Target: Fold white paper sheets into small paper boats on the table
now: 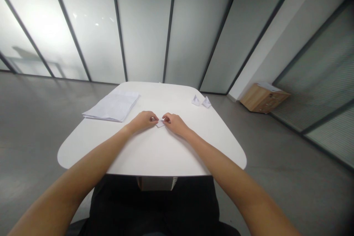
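A small folded piece of white paper (160, 124) lies at the middle of the white table (157, 155), between my two hands. My left hand (145, 120) pinches its left side with thumb and forefinger. On the opposite side my right hand (174, 122) is closed on the same paper, its fingertips close to those of the left. Much of the paper is covered by the fingers, so its exact shape cannot be made out.
A stack of white paper sheets (113, 106) rests on the table's left. Two folded paper shapes, one (195, 100) beside the other (206, 102), stand at the right edge. A wooden cabinet (261, 97) is on the floor, far right. Frosted glass panels (143, 25) rise behind the table.
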